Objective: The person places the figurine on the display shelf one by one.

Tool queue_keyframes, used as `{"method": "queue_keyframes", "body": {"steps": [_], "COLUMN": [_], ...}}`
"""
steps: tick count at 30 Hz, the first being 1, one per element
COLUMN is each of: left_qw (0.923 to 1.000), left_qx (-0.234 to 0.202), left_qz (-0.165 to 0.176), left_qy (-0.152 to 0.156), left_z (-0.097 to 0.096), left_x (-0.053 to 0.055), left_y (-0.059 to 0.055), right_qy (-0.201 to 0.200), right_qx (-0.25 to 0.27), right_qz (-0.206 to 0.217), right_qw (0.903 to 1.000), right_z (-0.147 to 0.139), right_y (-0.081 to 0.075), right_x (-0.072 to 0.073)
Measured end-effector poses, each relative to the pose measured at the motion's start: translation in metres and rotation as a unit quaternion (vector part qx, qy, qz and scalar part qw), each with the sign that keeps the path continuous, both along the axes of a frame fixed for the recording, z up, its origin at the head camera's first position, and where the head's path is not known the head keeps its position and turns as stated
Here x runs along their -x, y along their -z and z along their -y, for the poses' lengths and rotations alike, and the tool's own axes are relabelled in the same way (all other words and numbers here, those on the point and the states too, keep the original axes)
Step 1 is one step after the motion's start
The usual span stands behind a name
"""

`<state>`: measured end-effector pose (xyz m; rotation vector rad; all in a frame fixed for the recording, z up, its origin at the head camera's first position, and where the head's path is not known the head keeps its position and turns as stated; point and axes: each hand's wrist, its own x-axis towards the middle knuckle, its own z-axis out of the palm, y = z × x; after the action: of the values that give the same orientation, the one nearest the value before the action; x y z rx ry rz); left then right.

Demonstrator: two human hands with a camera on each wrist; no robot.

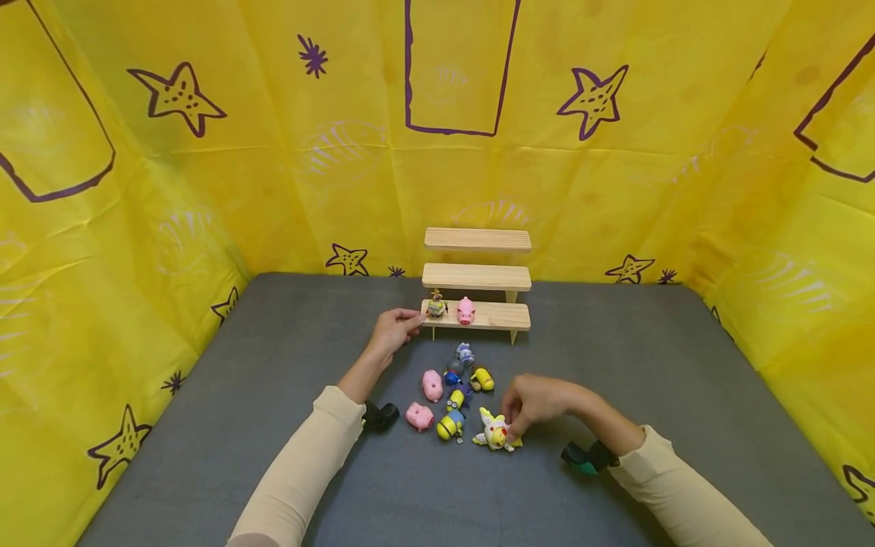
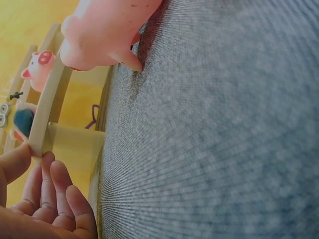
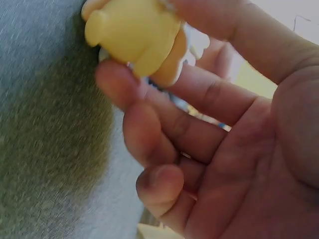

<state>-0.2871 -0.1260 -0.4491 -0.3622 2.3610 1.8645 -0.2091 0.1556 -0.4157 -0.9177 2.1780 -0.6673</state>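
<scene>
My left hand (image 1: pixel 396 330) pinches the left end of the lowest tier of a wooden stepped shelf (image 1: pixel 502 315); in the left wrist view the thumb is on top and fingertips below. A minion figure (image 1: pixel 436 305) and a pink pig figure (image 1: pixel 465 311) stand on that tier. My right hand (image 1: pixel 536 401) holds a yellow-and-white toy figure (image 1: pixel 494 433) by its side, low over the grey table. Its yellow part (image 3: pixel 129 30) shows between thumb and fingers in the right wrist view.
Two pink pigs (image 1: pixel 432 385) lie in front of the shelf. Beside them are several minion figures (image 1: pixel 450 425) and a small blue-and-white figure (image 1: pixel 465 353). Yellow printed cloth (image 1: pixel 273 190) walls the grey table (image 1: pixel 615 342) at the back and sides.
</scene>
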Motion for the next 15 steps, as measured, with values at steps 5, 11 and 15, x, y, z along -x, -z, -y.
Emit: {"method": "queue_keyframes", "body": {"steps": [5, 11, 15], "left_qw": [1.0000, 1.0000, 1.0000], "left_qx": [-0.002, -0.004, -0.005], "left_qz": [-0.003, -0.003, -0.001], "left_qy": [-0.001, 0.000, 0.001], "left_z": [0.000, 0.000, 0.000], "left_x": [0.000, 0.000, -0.001], "left_y": [0.000, -0.001, -0.001], "right_qy": [-0.009, -0.026, -0.022], "right_qx": [-0.027, 0.005, 0.065], "right_qz": [-0.060, -0.086, -0.080], "right_qw": [0.9978, 0.9960, 0.9945], "right_z": [0.005, 0.001, -0.007], "right_y": [-0.006, -0.003, -0.002], "right_x": [-0.006, -0.006, 0.000]}}
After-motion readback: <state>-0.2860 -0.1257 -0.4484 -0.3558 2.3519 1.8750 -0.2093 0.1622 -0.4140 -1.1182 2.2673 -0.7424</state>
